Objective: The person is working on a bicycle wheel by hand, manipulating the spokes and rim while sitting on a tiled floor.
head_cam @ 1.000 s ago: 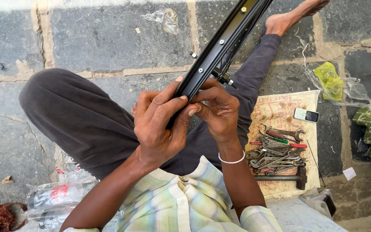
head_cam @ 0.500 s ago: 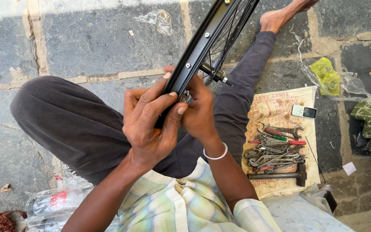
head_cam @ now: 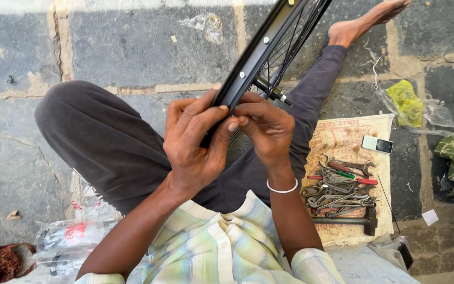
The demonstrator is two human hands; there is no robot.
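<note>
Both hands, left hand (head_cam: 193,144) and right hand (head_cam: 266,129), clasp the black metal spoked bicycle wheel rim (head_cam: 258,58) above the lap, steadying it edge-on, fingertips pinching something unseen, beside spanners (head_cam: 337,189) on the floor.

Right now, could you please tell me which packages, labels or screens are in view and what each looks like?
Small grey mobile phone with dark screen: lying flat on the tan printed sack mat, upper right.
Clear plastic bag holding yellow-green contents: on the stone floor beyond the mat.
Crumpled clear plastic wrapper with red print: lower left.
Small white paper scrap: floor, right.
</note>
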